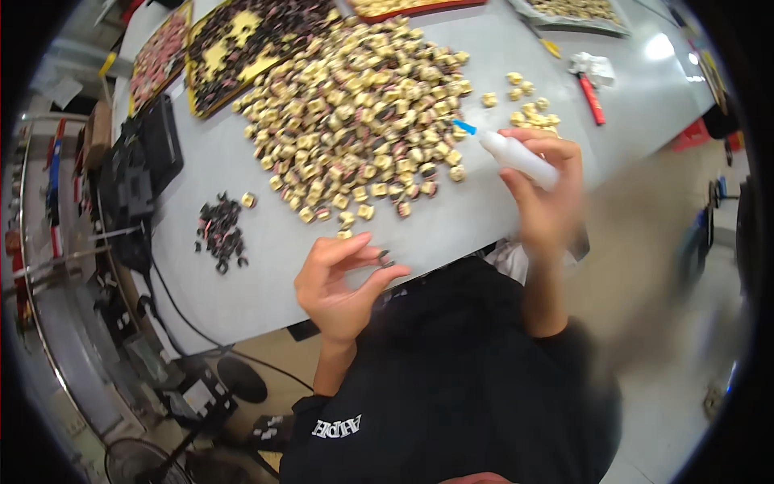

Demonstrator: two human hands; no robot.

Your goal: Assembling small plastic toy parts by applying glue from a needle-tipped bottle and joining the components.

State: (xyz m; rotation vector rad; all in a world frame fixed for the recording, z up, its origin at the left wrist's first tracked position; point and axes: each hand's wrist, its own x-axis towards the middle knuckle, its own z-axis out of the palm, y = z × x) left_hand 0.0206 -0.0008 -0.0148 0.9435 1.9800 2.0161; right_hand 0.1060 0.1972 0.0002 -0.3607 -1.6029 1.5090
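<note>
My left hand (334,284) is over the front edge of the table, its fingers curled round a small dark piece (385,258) by the fingertips. What kind of piece it is, I cannot make out. In my right hand (550,181) is a white squeeze bottle (520,160), tilted so that its blue nozzle (465,127) points up and left toward a large heap of small cream-coloured cubes (355,113). Many cubes in the heap carry dark or pinkish parts. Left of my left hand lies a small pile of dark pieces (219,230), beside a single cube (248,199).
Trays of dark pieces (211,89), pink pieces (153,68) and cream pieces (387,6) line the far side. Loose cream cubes (532,113) sit behind my right hand. A red-handled tool (591,98) lies farther right. A black device (133,173) with a cable stands at the left edge.
</note>
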